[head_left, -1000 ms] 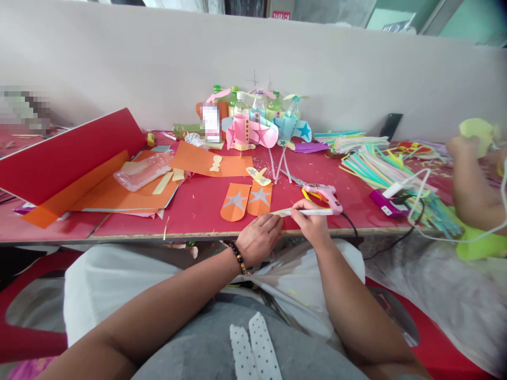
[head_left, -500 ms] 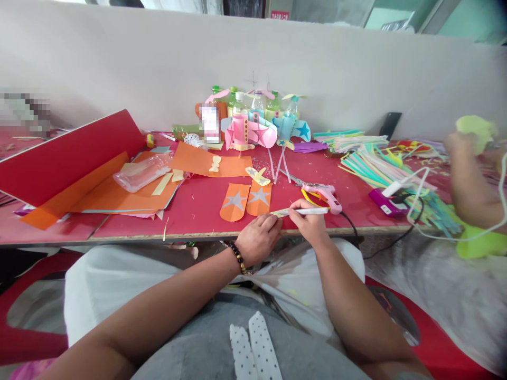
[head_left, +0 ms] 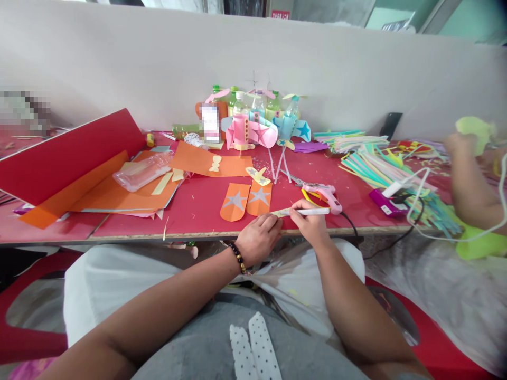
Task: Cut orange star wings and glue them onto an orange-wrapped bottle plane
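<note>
My right hand (head_left: 311, 226) is closed around a white pen (head_left: 315, 211), its tip meeting a small pale yellow paper piece (head_left: 282, 213) by the table's front edge. The fingers of my left hand (head_left: 258, 237) are drawn together and hold that paper's left end, covering part of it. Just beyond lie two orange paper pieces with rounded ends, the left one (head_left: 233, 212) and the right one (head_left: 259, 208), each bearing a grey star. A yellow paper cutout (head_left: 257, 174) with grey stars touches the right piece's top.
Decorated plastic bottles (head_left: 240, 124) stand by the wall. Scissors (head_left: 292, 178) and a pink glue gun (head_left: 327, 194) lie to the right, near a purple power socket (head_left: 388, 203) and paper strips (head_left: 380, 163). Orange sheets (head_left: 119, 198) lie left. A co-worker's arm (head_left: 469, 174) is at far right.
The pen and my right hand have shifted very slightly to the right. My left hand stays on the yellow paper, and the other things have not visibly moved.
</note>
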Demonstrator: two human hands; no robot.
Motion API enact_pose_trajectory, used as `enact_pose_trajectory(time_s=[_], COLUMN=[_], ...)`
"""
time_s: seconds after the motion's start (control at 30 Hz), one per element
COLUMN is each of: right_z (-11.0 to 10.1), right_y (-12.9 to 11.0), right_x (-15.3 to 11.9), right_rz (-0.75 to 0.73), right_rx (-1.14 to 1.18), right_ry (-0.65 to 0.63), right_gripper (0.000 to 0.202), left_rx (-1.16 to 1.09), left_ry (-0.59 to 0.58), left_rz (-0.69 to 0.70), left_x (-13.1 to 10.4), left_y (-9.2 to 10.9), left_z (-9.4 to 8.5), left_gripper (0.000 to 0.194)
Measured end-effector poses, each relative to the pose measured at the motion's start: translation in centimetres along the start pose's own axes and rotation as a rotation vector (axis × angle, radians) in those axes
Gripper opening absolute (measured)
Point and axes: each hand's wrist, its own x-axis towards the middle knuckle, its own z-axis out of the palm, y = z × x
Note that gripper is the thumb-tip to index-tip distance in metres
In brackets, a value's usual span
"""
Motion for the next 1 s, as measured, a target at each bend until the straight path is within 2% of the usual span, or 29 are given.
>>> enact_pose_trajectory(time_s=[0.27,0.53,1.0], right_z=[-0.24,-0.04,-0.21], right_y=[-0.60,0.06,-0.17], right_x=[-0.04,-0.10,-0.13], right_rz=[0.002,-0.004,-0.007], right_rx=[0.058,0.019,0.023], right_ry=[-0.070,-0.043,-0.054], right_gripper=[0.009,0.008,0.009], left_rx=[0.017,0.012,0.020], left_ry=[0.007,0.004,-0.006], left_rz=[0.013,0.009,0.005], left_x=[0.01,0.11,0.01], left_y=[0.01,0.14,0.06], left_z=[0.06,-0.21,-0.18], left_gripper=[0.038,0.035,0.037])
